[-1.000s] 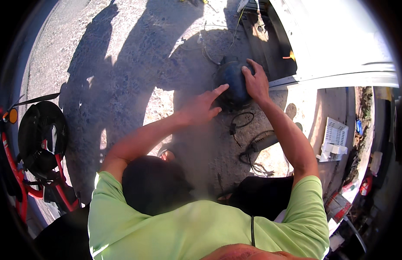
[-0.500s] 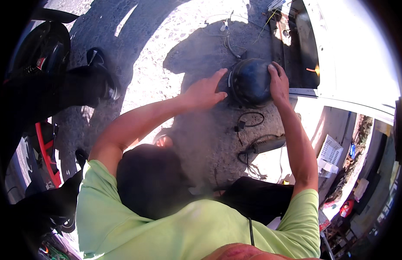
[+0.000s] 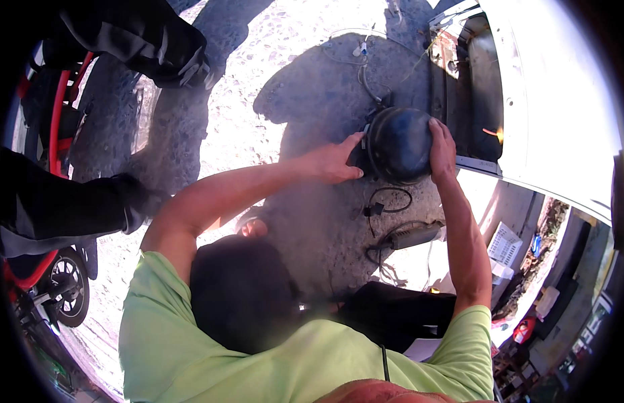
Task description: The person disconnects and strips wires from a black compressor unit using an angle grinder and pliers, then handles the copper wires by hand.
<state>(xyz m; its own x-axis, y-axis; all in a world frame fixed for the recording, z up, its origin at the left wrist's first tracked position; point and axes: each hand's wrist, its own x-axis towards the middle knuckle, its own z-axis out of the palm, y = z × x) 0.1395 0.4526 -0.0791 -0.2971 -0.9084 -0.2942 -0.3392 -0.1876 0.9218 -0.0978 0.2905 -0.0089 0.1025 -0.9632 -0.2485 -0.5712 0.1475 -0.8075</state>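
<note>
A black domed compressor [image 3: 402, 144] sits tilted on the rough ground, its rounded top toward the right. My right hand [image 3: 443, 149] lies along its right side, fingers curved over the dome. At the opposite side is my left hand [image 3: 335, 160], with thumb and forefinger apart around the darker end of the compressor; the remaining fingers are folded under and partly hidden. Both hands hold the compressor between them. A cable [image 3: 369, 84] runs from behind it to a white connector [image 3: 361, 50] on the ground.
Beside the compressor is a white appliance casing [image 3: 560, 87] with an open, dark interior [image 3: 485, 80]. Black cords [image 3: 390, 201] and a grey elongated part [image 3: 416, 234] lie nearer me. Another person's dark-trousered legs [image 3: 70, 205] are at the left, near a red vehicle's wheel [image 3: 66, 285].
The view has shifted slightly, so the compressor and casing appear lower and further right. My hands stay on the compressor. The other person's legs have moved at the left.
</note>
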